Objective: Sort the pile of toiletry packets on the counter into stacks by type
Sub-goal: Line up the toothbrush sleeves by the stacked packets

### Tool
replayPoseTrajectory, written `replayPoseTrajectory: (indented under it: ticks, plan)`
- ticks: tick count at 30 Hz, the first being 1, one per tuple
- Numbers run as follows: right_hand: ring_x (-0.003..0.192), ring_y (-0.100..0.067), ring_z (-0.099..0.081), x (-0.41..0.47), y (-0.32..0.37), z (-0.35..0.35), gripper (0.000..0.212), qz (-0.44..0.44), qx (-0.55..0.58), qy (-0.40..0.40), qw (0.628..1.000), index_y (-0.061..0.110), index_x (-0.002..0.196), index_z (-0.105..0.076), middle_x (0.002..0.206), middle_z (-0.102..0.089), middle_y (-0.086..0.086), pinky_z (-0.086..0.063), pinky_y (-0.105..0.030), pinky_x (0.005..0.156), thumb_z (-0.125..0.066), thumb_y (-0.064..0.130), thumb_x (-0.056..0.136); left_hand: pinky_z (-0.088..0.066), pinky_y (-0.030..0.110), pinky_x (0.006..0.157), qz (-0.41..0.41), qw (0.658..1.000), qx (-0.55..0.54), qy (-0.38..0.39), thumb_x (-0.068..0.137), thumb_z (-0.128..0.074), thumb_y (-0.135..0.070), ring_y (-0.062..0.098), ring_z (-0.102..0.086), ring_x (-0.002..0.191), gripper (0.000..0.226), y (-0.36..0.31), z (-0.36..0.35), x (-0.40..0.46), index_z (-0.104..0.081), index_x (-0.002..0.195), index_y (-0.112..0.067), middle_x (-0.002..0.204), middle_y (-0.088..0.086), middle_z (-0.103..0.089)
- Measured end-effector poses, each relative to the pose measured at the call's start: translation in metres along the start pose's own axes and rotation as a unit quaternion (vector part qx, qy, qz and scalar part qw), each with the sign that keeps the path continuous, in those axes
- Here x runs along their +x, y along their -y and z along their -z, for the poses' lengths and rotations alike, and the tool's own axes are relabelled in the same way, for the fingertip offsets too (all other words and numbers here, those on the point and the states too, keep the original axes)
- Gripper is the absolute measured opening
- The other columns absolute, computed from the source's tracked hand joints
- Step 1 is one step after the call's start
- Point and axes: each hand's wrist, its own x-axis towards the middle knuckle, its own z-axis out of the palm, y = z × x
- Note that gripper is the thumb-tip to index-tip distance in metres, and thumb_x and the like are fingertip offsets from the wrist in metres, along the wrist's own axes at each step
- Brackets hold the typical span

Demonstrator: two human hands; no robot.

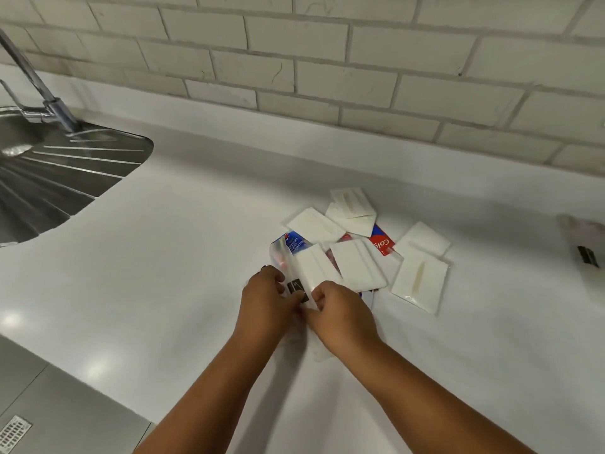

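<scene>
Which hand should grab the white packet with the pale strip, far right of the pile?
Likely right. The right hand sits nearer that white packet; the left hand would have to cross over it.

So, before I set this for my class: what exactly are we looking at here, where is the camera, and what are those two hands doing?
There is no machine here. The camera sits on a person's head, looking forward and down, so you see their own arms. On the white counter lies a pile of toiletry packets: mostly flat white sachets, with red and blue toothpaste packets among them. The left hand and right hand together pinch a clear packet with a dark label at the pile's near edge. A steel sink drainer and tap lie to the left, below a tiled wall.
</scene>
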Motion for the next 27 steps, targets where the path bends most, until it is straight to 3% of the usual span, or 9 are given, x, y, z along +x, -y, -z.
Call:
replayPoseTrajectory:
  ticks: [3, 8, 10, 13, 16, 19, 21, 24, 27]
  plan:
    - [0.091, -0.015, -0.062, 0.002, -0.002, -0.001, 0.022, -0.01, 0.034, -0.003, 0.999, 0.021, 0.103, -0.064, 0.092, -0.064, 0.007, -0.052, -0.03, 0.08, -0.06, 0.039, 0.091, -0.043, 0.023, 0.064, -0.001, 1.0, -0.01, 0.007, 0.08, -0.075, -0.032, 0.013, -0.06, 0.08, 0.031, 0.001, 0.002, 0.002, -0.057, 0.102, -0.018, 0.086, -0.004, -0.061]
    - [0.063, -0.008, -0.052, 0.005, -0.015, 0.015, 0.015, -0.039, 0.17, -0.014, 0.985, 0.02, 0.077, -0.062, 0.064, -0.052, 0.01, -0.046, -0.023, 0.065, -0.065, 0.029, 0.089, -0.04, 0.016, 0.055, -0.015, 1.0, -0.024, 0.011, 0.088, -0.065, -0.035, 0.003, -0.055, 0.067, 0.021, -0.013, 0.0, 0.002, -0.058, 0.096, -0.017, 0.076, -0.01, -0.058]
    - [0.063, -0.009, -0.052, 0.006, -0.023, 0.025, 0.012, -0.059, 0.224, -0.019, 0.973, 0.016, 0.084, -0.067, 0.065, -0.055, 0.008, -0.045, -0.023, 0.066, -0.067, 0.027, 0.088, -0.049, 0.019, 0.058, -0.008, 0.998, -0.064, 0.024, 0.088, -0.064, -0.04, 0.008, -0.06, 0.066, 0.024, -0.023, -0.007, 0.002, -0.059, 0.093, -0.016, 0.076, -0.004, -0.063]
    - [0.068, -0.012, -0.055, 0.003, -0.038, 0.045, 0.015, -0.079, 0.282, -0.034, 0.956, 0.012, 0.089, -0.07, 0.073, -0.061, 0.002, -0.045, -0.023, 0.066, -0.068, 0.027, 0.088, -0.059, 0.04, 0.072, 0.011, 0.987, -0.148, 0.069, 0.088, -0.064, -0.039, 0.02, -0.068, 0.073, 0.026, -0.045, -0.025, 0.0, -0.06, 0.097, -0.016, 0.085, 0.005, -0.07]
    - [0.077, -0.015, -0.061, -0.003, -0.062, 0.066, 0.014, -0.101, 0.314, -0.052, 0.942, 0.016, 0.092, -0.071, 0.084, -0.068, -0.001, -0.046, -0.021, 0.067, -0.067, 0.029, 0.088, -0.06, 0.034, 0.071, 0.04, 0.959, -0.25, 0.126, 0.09, -0.065, -0.025, 0.018, -0.069, 0.072, 0.026, -0.075, -0.048, -0.012, -0.057, 0.11, -0.011, 0.093, 0.008, -0.07]
    - [0.075, -0.019, -0.064, -0.014, -0.095, 0.085, 0.008, -0.109, 0.355, -0.092, 0.924, 0.017, 0.086, -0.071, 0.08, -0.07, -0.002, -0.05, -0.029, 0.069, -0.069, 0.025, 0.088, -0.06, 0.03, 0.073, 0.04, 0.937, -0.305, 0.163, 0.087, -0.069, -0.019, 0.017, -0.071, 0.081, 0.029, -0.102, -0.075, -0.026, -0.056, 0.112, -0.013, 0.093, 0.007, -0.071]
    - [0.074, -0.019, -0.064, -0.023, -0.118, 0.098, 0.008, -0.124, 0.365, -0.115, 0.915, 0.017, 0.084, -0.07, 0.078, -0.07, -0.003, -0.05, -0.03, 0.068, -0.069, 0.023, 0.087, -0.059, 0.035, 0.078, 0.036, 0.929, -0.317, 0.185, 0.085, -0.072, -0.018, 0.021, -0.071, 0.087, 0.032, -0.12, -0.094, -0.034, -0.055, 0.112, -0.015, 0.095, 0.008, -0.072]
    - [0.076, -0.02, -0.065, -0.039, -0.158, 0.123, 0.008, -0.149, 0.371, -0.151, 0.904, 0.016, 0.084, -0.069, 0.081, -0.07, -0.005, -0.051, -0.027, 0.063, -0.068, 0.023, 0.088, -0.06, 0.033, 0.074, 0.008, 0.925, -0.311, 0.217, 0.086, -0.07, -0.014, 0.021, -0.072, 0.084, 0.026, -0.157, -0.13, -0.051, -0.057, 0.108, -0.016, 0.091, 0.007, -0.073]
    - [0.074, -0.018, -0.064, -0.048, -0.194, 0.145, 0.009, -0.164, 0.352, -0.19, 0.901, 0.016, 0.081, -0.068, 0.078, -0.068, -0.004, -0.05, -0.029, 0.068, -0.067, 0.022, 0.088, -0.06, 0.035, 0.074, -0.015, 0.922, -0.299, 0.247, 0.085, -0.07, -0.011, 0.022, -0.072, 0.082, 0.022, -0.188, -0.165, -0.061, -0.057, 0.103, -0.016, 0.089, 0.006, -0.074]
